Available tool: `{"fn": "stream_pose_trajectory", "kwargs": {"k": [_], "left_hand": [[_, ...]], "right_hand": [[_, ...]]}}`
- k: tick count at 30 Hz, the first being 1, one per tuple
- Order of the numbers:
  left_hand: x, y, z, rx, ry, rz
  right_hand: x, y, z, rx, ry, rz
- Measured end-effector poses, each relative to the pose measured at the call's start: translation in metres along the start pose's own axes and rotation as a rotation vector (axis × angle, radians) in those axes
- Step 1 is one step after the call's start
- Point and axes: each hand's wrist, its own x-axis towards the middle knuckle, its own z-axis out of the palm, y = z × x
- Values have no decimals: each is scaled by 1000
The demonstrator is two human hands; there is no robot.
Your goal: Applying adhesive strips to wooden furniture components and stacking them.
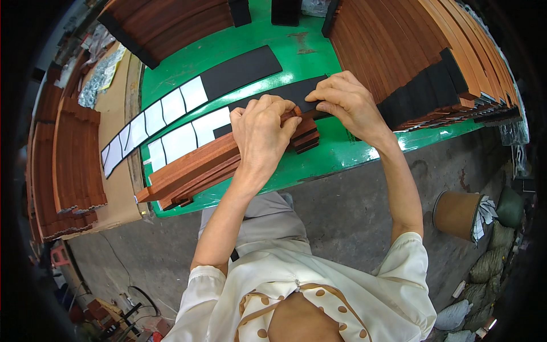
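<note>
My left hand (261, 126) is closed around the end of a reddish-brown wooden strip (191, 164), its thumb and fingers pinching near the tip. Just to the right, my right hand (348, 105) pinches a black piece at the wooden strip's end; its fingers partly cover it. Beneath both hands lies a black sheet strip (273, 91) with white backing squares (211, 124) along its left part. A second black strip (242, 69) with similar white squares (151, 118) lies farther back. More wooden strips (305, 141) are stacked under the held one, close to the front edge.
The green tabletop (302, 165) carries tall stacks of brown wooden strips (387, 45) with black-covered ends (424, 94) at right, and another stack (176, 25) at the back left. Wooden bundles (77, 154) stand on cardboard (119, 196) at left. A brown bin (454, 215) stands on the floor.
</note>
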Motion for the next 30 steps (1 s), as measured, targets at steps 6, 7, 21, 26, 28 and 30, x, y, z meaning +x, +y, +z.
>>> {"fn": "stream_pose_trajectory", "kwargs": {"k": [6,7,21,26,28,30], "left_hand": [[0,-1,2,5,5,-6],[0,-1,2,6,5,-6],[-1,-1,3,12,18,-9],[-1,-1,2,4,33,-2],[-1,0,3,2,28,-4],[-2,0,3,7,37,-2]], "right_hand": [[3,7,5,55,-27,-12],[3,7,5,56,-26,-11],[5,8,7,50,-32,-11],[4,7,7,51,-34,-2],[3,6,7,50,-31,4],[3,4,6,43,-35,13]]}}
